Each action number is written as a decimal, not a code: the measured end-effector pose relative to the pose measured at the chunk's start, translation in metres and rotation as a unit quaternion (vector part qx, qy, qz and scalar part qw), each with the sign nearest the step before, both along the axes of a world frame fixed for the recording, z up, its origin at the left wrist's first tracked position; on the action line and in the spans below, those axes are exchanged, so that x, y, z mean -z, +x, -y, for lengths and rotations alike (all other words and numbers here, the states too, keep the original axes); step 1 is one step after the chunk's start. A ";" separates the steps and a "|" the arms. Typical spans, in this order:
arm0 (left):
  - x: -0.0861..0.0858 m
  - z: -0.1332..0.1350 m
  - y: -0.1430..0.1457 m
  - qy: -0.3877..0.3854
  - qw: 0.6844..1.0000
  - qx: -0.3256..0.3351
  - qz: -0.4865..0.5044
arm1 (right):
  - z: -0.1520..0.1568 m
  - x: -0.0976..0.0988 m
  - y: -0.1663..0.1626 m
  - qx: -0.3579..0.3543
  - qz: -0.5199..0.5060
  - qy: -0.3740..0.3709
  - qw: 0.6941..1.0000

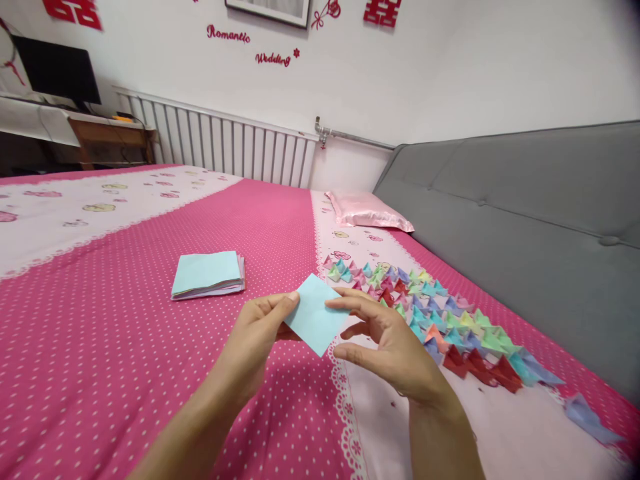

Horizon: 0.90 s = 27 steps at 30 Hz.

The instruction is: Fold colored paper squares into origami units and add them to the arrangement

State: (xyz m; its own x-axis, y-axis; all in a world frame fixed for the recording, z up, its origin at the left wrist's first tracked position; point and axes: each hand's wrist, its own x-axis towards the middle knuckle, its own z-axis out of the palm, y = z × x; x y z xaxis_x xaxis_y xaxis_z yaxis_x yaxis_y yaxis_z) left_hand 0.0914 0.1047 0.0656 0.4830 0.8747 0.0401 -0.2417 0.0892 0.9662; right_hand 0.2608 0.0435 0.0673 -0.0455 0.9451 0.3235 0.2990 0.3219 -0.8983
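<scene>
A light blue square of paper (316, 319) is held up over the bed, turned so that one corner points down. My left hand (264, 319) pinches its left corner, thumb on the front and the fingers mostly hidden behind. At the right side of the sheet, my right hand (383, 337) has its index fingertip on the front face, while its thumb stands apart below the paper. Left of my hands lies a stack of coloured paper (206, 273) with a light blue sheet on top. Rows of small folded paper boats (435, 313) spread out to the right.
A pink dotted bedspread (150, 347) covers the bed. One lone lilac paper boat (590, 419) sits at the lower right. A grey headboard (525, 193) runs along the right, with a pink pillow (367, 211) near its far end. Behind stand a radiator (215, 137) and a monitor (57, 72).
</scene>
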 end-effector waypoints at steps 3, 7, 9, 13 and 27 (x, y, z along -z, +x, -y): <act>0.001 0.001 0.000 -0.001 1.000 0.003 0.000 | -0.001 0.000 -0.002 0.008 0.001 -0.001 1.000; 0.000 0.002 0.001 -0.005 1.000 0.006 -0.001 | -0.001 0.000 -0.005 0.010 -0.004 -0.004 1.000; 0.000 0.003 0.001 -0.006 1.000 0.006 -0.001 | -0.001 0.000 -0.006 0.011 -0.006 -0.002 1.000; 0.000 0.005 0.002 -0.007 1.000 0.015 -0.004 | -0.003 0.001 -0.007 0.022 -0.011 0.006 1.000; 0.002 0.010 0.003 0.027 0.997 0.069 0.008 | -0.008 0.005 -0.009 0.091 -0.023 0.046 0.994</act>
